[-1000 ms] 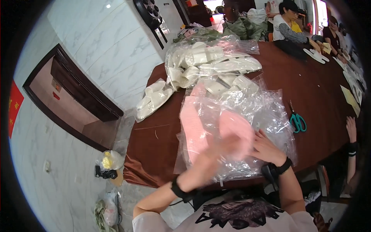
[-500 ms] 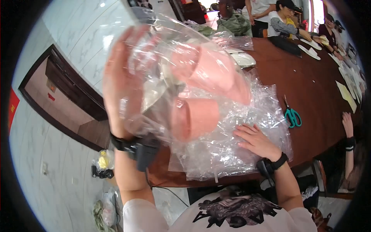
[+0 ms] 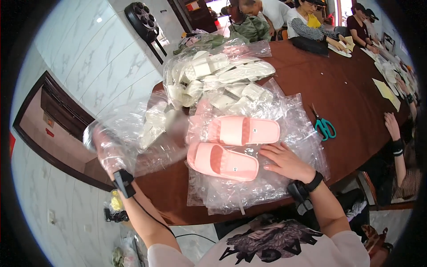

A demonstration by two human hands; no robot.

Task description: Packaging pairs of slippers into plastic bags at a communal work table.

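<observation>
A pair of pink slippers lies toe to heel on a pile of clear plastic bags in front of me. The farther slipper and the nearer slipper both show small round white stickers. My left hand is out at the left, gripping a clear plastic bag that stretches toward the white slippers; the film partly veils its fingers. My right hand rests flat on the bag pile, fingers spread, close to the pink slippers' right side. White slippers in clear plastic are heaped beyond them.
Teal-handled scissors lie right of the pile on the brown table. Farther off are a black item and yellow sheets. Other people work along the far and right edges; a co-worker's hand rests at the right.
My left hand has swung down and left, taking the raised clear bag off the pink slippers, which now lie uncovered on the pile. My right hand stays nearly in place.
</observation>
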